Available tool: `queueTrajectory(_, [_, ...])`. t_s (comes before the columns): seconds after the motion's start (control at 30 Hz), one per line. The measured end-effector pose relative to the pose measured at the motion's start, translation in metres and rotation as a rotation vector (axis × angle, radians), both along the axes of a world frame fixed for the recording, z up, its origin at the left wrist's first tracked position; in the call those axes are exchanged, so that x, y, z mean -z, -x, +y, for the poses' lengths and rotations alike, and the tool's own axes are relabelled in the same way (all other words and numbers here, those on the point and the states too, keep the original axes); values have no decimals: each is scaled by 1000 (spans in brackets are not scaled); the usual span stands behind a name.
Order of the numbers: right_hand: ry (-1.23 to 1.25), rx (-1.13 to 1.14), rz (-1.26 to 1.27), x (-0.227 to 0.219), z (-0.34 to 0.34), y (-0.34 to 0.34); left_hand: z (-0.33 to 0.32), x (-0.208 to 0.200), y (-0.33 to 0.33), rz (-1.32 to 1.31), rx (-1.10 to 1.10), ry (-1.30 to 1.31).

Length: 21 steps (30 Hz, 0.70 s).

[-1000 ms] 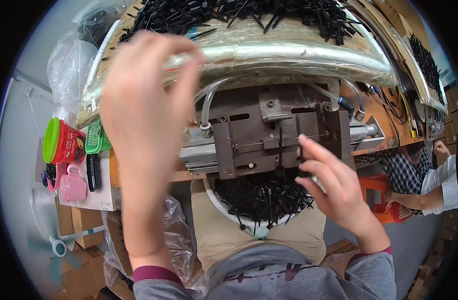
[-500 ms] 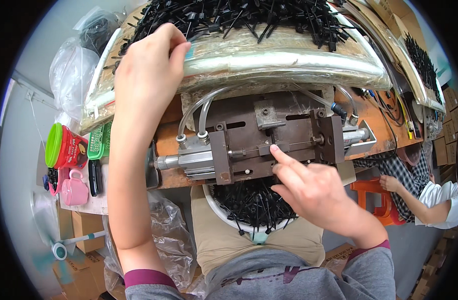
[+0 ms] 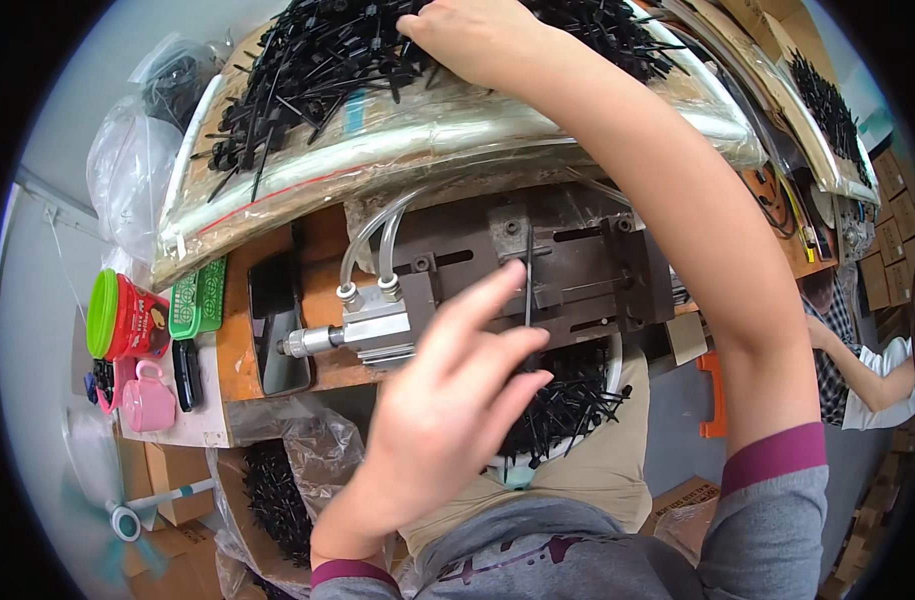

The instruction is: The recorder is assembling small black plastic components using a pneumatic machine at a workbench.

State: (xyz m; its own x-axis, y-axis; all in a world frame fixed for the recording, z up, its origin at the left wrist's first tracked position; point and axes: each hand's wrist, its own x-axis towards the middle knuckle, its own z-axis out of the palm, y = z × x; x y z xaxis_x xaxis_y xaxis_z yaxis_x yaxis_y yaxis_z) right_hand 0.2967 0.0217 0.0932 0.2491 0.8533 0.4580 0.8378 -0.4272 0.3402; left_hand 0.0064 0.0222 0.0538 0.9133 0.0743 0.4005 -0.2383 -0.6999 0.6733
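Note:
My left hand [image 3: 437, 400] is over the dark metal clamping fixture [image 3: 457, 240], its fingers apart and slightly blurred. Beside its fingertips a thin black cable tie [image 3: 529, 285] runs from the fixture's middle block toward me. I cannot see the hand gripping it. My right hand [image 3: 477, 38] reaches across to the pile of black cable ties [image 3: 327, 65] on the far board. Its fingers are bent together among the ties; what they hold is hidden. Below the fixture, a white tub [image 3: 614, 365] of similar black ties rests at my lap, partly behind my left hand.
Clear air hoses [image 3: 387, 240] and a silver cylinder [image 3: 377, 325] are on the fixture's left. A black phone [image 3: 277, 330], green basket [image 3: 199, 300], red tub [image 3: 142, 315] and pink cup [image 3: 149, 400] stand further left. Another person's arm [image 3: 862, 375] shows at right.
My left hand has come back from the far pile to the fixture. My right hand has left the fixture for the pile. The view has shifted slightly, and the phone is now uncovered.

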Motion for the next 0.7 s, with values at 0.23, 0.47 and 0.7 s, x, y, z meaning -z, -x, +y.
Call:
queueTrajectory(0.23, [110,-180,-24,-9,-31,6,-19,52,6,-81,-31,-297])
queueTrajectory(0.47, [-240,-359,180,-11,-80,30,-26,64,-3,-73,-60,-417])
queueTrajectory(0.7, [-793,-205,1048,-7,-111,49,-26,63,-5,-72,-72,-460])
